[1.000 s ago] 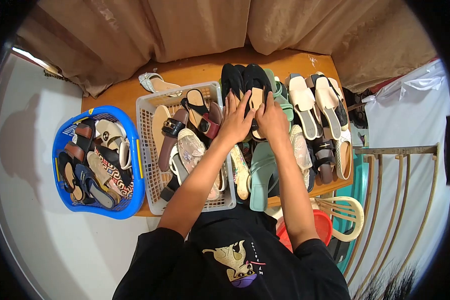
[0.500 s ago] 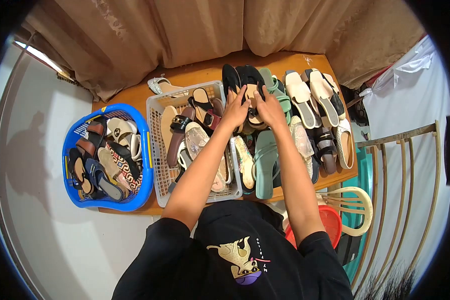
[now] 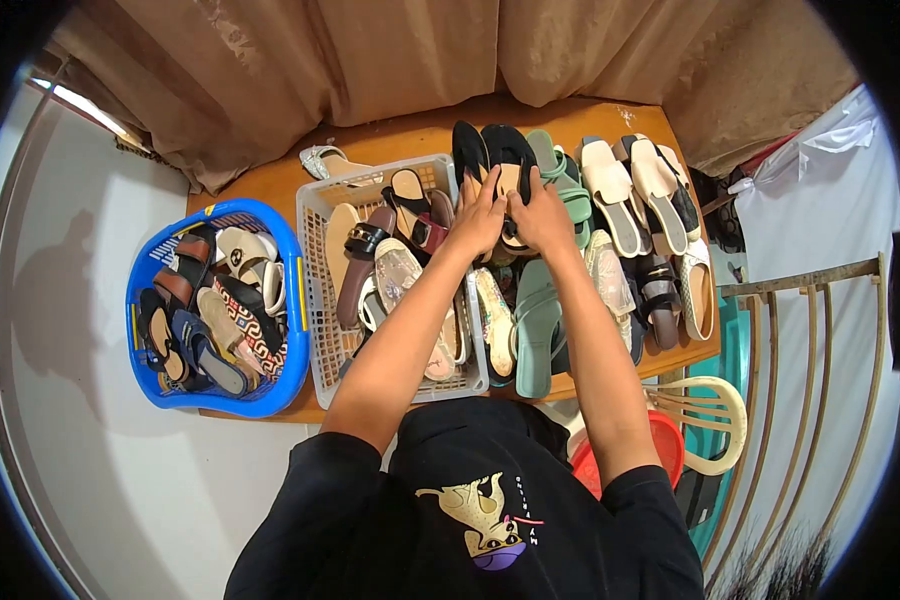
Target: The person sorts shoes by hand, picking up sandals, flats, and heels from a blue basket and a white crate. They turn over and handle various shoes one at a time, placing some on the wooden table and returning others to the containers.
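A pair of black sandals with tan insoles (image 3: 510, 152) lies near the table's back edge, between the white basket and a green pair. My left hand (image 3: 479, 215) rests on the left sandal, its fingers spread apart. Against the right sandal lies my right hand (image 3: 542, 212), its thumb and fingers on the sandal's sides. Their lower parts are partly hidden by my hands. Just to the right are green strappy sandals (image 3: 570, 190). Below my hands lie a floral shoe (image 3: 494, 325) and a larger green slide (image 3: 535, 345).
A white basket (image 3: 370, 175) and a blue basket (image 3: 298, 340) hold several shoes at the left. Cream mules (image 3: 606, 180), a dark sandal (image 3: 658, 295) and a woven shoe (image 3: 696, 290) sit at the table's right. A silvery shoe (image 3: 325, 163) lies behind the white basket.
The view has shifted slightly. My fingers have moved a little on the black sandals, with the left hand's fingers now more spread over them.
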Available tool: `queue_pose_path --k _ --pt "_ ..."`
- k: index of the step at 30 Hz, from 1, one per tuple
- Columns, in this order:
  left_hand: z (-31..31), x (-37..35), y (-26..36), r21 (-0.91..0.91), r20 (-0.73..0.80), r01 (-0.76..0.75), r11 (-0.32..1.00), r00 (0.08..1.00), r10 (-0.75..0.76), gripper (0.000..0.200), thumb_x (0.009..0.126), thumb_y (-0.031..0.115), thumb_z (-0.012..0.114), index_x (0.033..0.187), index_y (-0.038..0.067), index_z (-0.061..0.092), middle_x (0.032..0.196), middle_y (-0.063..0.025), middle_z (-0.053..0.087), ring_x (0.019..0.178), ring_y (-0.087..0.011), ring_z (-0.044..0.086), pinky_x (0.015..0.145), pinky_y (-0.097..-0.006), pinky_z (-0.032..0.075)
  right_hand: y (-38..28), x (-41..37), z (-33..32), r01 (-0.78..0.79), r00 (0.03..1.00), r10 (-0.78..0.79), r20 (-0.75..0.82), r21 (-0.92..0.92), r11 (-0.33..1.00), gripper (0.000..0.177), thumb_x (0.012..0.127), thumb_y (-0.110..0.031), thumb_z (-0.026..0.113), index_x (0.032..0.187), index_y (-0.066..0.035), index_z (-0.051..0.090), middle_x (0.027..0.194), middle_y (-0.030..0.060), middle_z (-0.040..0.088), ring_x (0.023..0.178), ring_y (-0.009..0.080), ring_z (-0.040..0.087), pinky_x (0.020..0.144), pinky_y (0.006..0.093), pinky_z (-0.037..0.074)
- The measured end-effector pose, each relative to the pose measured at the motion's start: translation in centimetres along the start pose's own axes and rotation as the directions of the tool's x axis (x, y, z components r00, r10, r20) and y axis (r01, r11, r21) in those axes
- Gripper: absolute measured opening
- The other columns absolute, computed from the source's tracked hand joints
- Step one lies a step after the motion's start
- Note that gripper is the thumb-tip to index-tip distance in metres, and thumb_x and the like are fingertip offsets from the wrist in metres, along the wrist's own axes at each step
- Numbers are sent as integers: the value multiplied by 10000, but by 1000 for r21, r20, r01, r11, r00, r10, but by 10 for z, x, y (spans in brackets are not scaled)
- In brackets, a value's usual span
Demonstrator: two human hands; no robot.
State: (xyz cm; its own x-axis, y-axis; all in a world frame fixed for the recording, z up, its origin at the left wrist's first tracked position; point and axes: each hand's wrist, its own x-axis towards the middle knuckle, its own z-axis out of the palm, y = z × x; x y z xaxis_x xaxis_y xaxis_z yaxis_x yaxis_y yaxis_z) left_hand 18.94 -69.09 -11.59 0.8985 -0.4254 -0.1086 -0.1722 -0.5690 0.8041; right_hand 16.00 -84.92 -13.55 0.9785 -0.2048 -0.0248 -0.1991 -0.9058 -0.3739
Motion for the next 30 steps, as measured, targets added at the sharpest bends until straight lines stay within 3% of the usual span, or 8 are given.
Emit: queue_pose_path --k 3,10,12,14,16,20,26,30 --pt "0 -1 1 0 -10 -8 1000 1000 8 690 1061 407 436 1663 248 139 1631 -413 108 1531 -542 142 1260 -513 168 -37 -13 -55 -198 977 185 105 132 971 765 989 -468 511 1599 -43 330 1476 323 489 1309 478 545 1082 536 459" --pt "-7 1 1 -168 -134 -122 978 986 100 908 996 402 591 1667 206 10 1636 -372 193 1516 -499 252 1224 -496 279 -34 -12 -53 -190 980 179 86 140 972 774 974 -475 532 1590 -41 354 1477 318 499 1331 455 539 1094 509 455" --pt "-18 -11 18 -245 -223 -181 953 967 126 904 975 376 638 1655 125 99 1608 -346 305 1489 -473 331 1197 -466 331 -28 -3 -48 -148 989 139 60 191 970 792 957 -484 563 1583 -38 373 1443 331 529 1339 444 535 1103 496 446" --pt "-25 -27 28 -301 -169 76 950 977 -132 814 987 382 624 1621 45 242 1571 -340 385 1462 -450 400 1198 -430 323 -24 -4 -53 -151 989 147 33 269 951 818 928 -513 611 1556 -24 424 1406 348 554 1345 439 530 1116 492 427" --pt "-16 -41 24 -351 -221 69 934 963 -154 718 1008 374 606 1577 26 341 1552 -322 423 1466 -429 399 1198 -441 334 -29 -12 -65 -116 993 111 38 431 895 811 912 -548 638 1525 -39 488 1394 344 553 1315 456 548 1119 470 420" --pt "-7 -83 13 -558 -301 -156 815 953 -23 616 1075 354 520 1549 -13 381 1569 -255 443 1466 -355 431 1191 -419 339 -64 -73 -93 217 860 -33 -510 306 927 474 914 -331 727 1298 -56 678 1437 270 473 1281 483 469 1113 511 392" --pt "-30 -189 10 -691 -232 -181 700 973 22 508 1105 314 467 1507 4 450 1532 -145 484 1419 -250 470 1175 -366 356 -112 -176 -75 276 924 -61 -378 548 789 338 874 -208 753 1190 -90 723 1416 223 481 1318 426 447 1126 511 354" --pt "-32 -240 -14 -704 -298 -195 682 954 -34 416 1093 203 473 1450 -7 511 1430 -129 560 1324 -236 542 1129 -371 405 -142 -221 -38 245 962 -113 -249 600 761 347 879 -179 761 1217 -106 728 1435 186 485 1321 374 487 1013 439 472"
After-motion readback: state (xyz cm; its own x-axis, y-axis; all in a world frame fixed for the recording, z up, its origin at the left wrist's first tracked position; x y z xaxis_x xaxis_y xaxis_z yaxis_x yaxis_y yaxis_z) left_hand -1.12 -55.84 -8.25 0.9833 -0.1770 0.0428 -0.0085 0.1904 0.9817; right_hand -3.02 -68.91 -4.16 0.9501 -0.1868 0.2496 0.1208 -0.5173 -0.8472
